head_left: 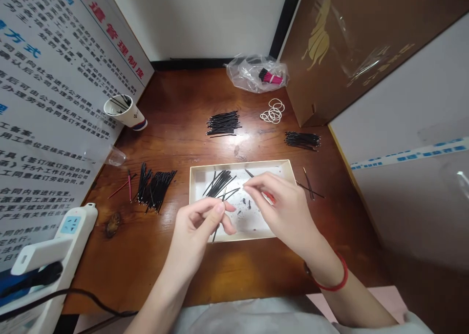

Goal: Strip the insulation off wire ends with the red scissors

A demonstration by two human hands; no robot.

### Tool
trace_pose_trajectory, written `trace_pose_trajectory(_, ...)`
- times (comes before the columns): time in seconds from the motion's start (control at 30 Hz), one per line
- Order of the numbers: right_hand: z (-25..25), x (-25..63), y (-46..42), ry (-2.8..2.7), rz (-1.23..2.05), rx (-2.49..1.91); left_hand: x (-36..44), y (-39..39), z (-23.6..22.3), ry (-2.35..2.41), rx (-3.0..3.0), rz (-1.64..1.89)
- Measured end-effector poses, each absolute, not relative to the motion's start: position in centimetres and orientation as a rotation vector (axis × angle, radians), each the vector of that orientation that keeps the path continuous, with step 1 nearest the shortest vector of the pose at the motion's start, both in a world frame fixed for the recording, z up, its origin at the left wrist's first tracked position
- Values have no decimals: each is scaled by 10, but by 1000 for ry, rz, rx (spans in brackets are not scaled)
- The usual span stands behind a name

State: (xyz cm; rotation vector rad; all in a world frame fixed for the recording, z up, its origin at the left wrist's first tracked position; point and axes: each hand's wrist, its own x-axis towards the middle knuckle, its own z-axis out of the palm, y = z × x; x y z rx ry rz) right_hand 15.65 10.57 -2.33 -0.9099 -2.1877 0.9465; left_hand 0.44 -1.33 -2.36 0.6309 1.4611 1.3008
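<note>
My left hand (205, 219) pinches a short black wire (214, 233) between thumb and fingers, its thin bare end pointing up above the fingertips. Close to its right, my right hand (280, 204) is closed with thumb and forefinger tips together; whatever lies between them is too small to make out. Part of a tool with a red handle (269, 197) shows behind the right fingers, and I cannot tell whether the hand holds it. Both hands are over a shallow white box (240, 237), where a bundle of black wires (220, 182) and dark scraps (245, 204) lie.
Black wire piles lie left (156, 187), behind (223, 123) and right (302, 140) of the box. Rubber bands (273, 112), a clear plastic bag (244, 75), a paper cup (126, 112) and a fallen clear cup (116, 156) stand farther off. A power strip (73, 256) is at left.
</note>
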Motion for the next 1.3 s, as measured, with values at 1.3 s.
trace_pose_trajectory(1.3,-25,144,98,-2431,910,-462,0,12,-27,1716,1095,1207)
